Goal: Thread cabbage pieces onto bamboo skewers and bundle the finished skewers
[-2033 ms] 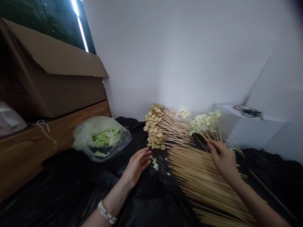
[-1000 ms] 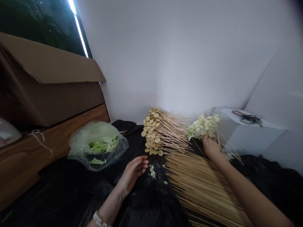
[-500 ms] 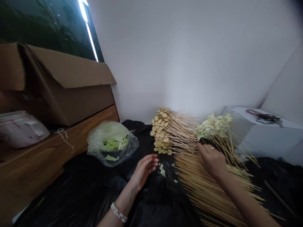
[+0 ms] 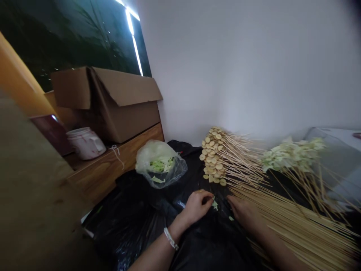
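Observation:
My left hand (image 4: 197, 206) is low over the black plastic sheet (image 4: 158, 226), thumb and forefinger pinched together beside small pale green cabbage scraps (image 4: 215, 205). Anything between those fingertips is too small to make out. Facing it across the scraps is my right hand (image 4: 244, 211), at the left edge of a spread of bare wooden skewers (image 4: 299, 222). Its fingers point left and are blurred, so their grip is unclear. Behind the hands lies a stack of skewers tipped with round, pale yellow slices (image 4: 213, 156). Skewers threaded with cabbage leaves (image 4: 293, 152) lie at the right.
An open plastic bag (image 4: 160, 162) with cut cabbage rests on the sheet at centre left. Further left, a cardboard box (image 4: 132, 118) and a white tub (image 4: 86, 143) stand on a wooden ledge (image 4: 141, 146). A white box (image 4: 338, 158) is at the right, against the wall.
My right hand has left the cabbage skewers and come down and inward to the scraps. My left hand has closed into a pinch beside them. The view has turned left.

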Tool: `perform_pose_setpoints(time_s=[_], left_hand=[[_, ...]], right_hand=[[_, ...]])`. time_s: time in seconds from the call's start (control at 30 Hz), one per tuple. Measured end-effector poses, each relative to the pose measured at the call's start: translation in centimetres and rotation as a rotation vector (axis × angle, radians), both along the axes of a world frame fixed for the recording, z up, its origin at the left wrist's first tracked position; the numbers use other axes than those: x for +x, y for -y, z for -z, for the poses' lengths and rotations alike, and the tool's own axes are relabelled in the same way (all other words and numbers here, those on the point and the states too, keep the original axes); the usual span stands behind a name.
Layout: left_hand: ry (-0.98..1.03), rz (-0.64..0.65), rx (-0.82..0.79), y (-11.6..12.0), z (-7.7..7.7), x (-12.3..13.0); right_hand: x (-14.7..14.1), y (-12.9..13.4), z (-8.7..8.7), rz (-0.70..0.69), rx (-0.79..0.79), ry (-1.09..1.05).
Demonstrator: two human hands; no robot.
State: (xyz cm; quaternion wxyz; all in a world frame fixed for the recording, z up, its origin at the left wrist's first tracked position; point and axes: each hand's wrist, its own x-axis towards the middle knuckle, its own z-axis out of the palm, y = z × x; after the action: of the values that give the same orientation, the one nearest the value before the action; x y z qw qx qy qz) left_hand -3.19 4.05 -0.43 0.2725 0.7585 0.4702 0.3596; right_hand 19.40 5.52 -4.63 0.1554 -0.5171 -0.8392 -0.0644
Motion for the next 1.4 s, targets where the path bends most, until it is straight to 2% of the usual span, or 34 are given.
perform_pose_setpoints(time_s=[0.13, 0.23, 0.37, 0.57, 0.7, 0.87, 1.0, 1.17, 1.4], left_hand=[[0.018, 0.024, -0.077, -0.2, 0.2, -0.2], [0.126, 0.026, -0.113, -0.4, -0.7, -0.2], [0.298, 0.094, -0.222, -0.4, -3.5, 0.0], [0.667, 0.18, -0.482, -0.1, -7.8, 0.1], [0.998, 0.179, -0.634, -0.4, -9.8, -0.8], [1.414, 0.162, -0.705, -1.3, -11.8, -3.5], [1.63, 0.162, -0.585, -1.8, -12.9, -6.4], [1.851, 0.184, -0.498, -2.1, -13.1, -9.5], [1.919, 0.222, -0.23, -1.7, -13.6, -12.2]], right_hand=[[-0.1, -0.1, 0.2, 0.01, 0.003, -0.018], [-0.3, 0.1, 0.1, 0.02, 0.006, -0.024], [-0.4, 0.3, 0.0, 0.029, 0.005, -0.032], [-0.5, 0.2, -0.4, 0.016, -0.011, -0.036], [-0.4, 0.2, -0.6, 0.013, -0.023, -0.032], [-0.3, 0.2, -0.6, 0.017, -0.041, -0.025], [-0.3, 0.3, -0.8, 0.028, -0.05, -0.024], [-0.4, 0.4, -1.0, 0.032, -0.055, -0.031], [-0.3, 0.3, -0.9, 0.018, -0.059, -0.04]])
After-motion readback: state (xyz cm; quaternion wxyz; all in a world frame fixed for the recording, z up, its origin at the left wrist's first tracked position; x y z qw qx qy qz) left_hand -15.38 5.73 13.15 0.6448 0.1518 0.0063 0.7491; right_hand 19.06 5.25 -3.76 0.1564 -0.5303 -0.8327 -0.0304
